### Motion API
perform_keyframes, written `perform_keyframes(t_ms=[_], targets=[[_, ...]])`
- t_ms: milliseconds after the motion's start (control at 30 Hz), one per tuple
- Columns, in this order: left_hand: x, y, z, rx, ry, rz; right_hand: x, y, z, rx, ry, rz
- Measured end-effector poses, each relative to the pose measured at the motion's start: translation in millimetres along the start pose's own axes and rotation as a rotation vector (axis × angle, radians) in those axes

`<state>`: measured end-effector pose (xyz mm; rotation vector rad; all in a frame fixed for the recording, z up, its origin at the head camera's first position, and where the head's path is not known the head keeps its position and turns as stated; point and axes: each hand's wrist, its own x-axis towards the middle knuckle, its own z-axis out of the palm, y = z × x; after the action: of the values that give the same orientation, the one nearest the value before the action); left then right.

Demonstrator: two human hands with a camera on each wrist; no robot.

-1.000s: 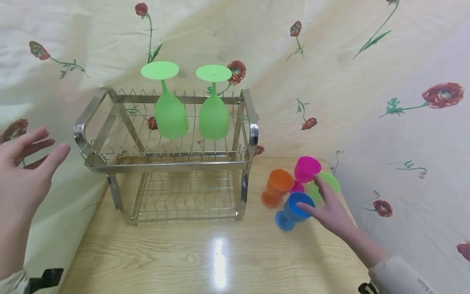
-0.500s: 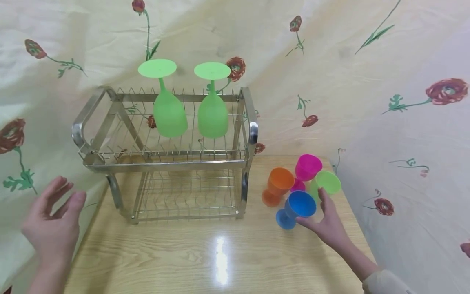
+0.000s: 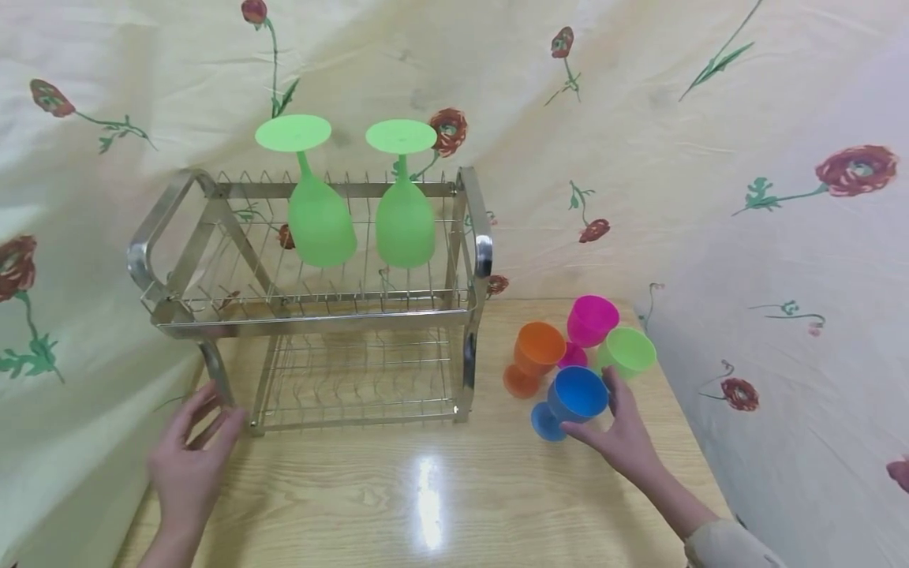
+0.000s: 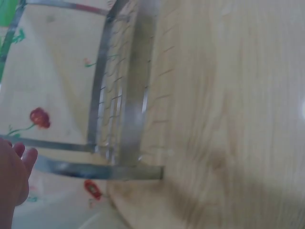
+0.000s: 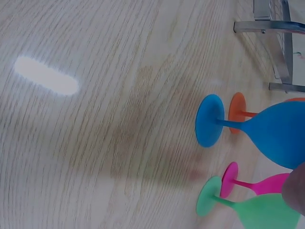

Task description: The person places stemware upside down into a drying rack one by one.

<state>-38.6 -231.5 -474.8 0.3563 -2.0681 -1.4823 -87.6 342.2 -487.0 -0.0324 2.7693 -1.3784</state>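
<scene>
One blue cup [image 3: 570, 401] is our main thing here, upright on the table [image 3: 341, 493] at about 4 o'clock from the middle of the head view. Our right hand [image 3: 628, 442] is at its 4 o'clock side, thumb and fingers spread fairly straight around part of the bowl. No firm grip shows, and we can't tell if it's touching yet. Our left hand [image 3: 188, 457] is down at 8 o'clock, fingers loosely bent, holding nothing, near the left leg of the metal rack [image 3: 312, 322].

Handling-wise, we'd guess thin plastic: light, fairly stiff with a bit of give at the rim, smooth enough to slip, not likely to shatter. We'd take it low on the bowl or pinch the stem, since its neighbours crowd the far side.

Counting up, we get six cups. Four stand on the table: the blue one, then around it an orange cup [image 3: 540, 349] at 10 o'clock, a pink cup [image 3: 592, 321] just past 12 and a pale green cup [image 3: 628, 353] at 2. Two bright green cups [image 3: 322, 225] sit upside down on the rack's upper tier, around 10 and 11 o'clock in that view. One rack, two tiers, two hands.
</scene>
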Motion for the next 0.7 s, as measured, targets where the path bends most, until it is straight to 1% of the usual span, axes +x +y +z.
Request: perform_keyframes(t_ms=[200,400,567,700], targets=[[-12.9,-8.0,14.6,0.019,-0.087,0.031,0,-2,6,0.003,0.046,0.012],[-18.0,-10.6,24.8,0.012,-0.143,0.056,3,-3,10,0.021,0.077,0.057],[-21.4,-11.1,30.2,0.006,-0.191,0.039,3,-4,10,0.02,0.097,0.092],[-23.4,-12.2,35.4,-0.004,-0.247,0.017,2,-7,10,0.009,0.094,0.107]])
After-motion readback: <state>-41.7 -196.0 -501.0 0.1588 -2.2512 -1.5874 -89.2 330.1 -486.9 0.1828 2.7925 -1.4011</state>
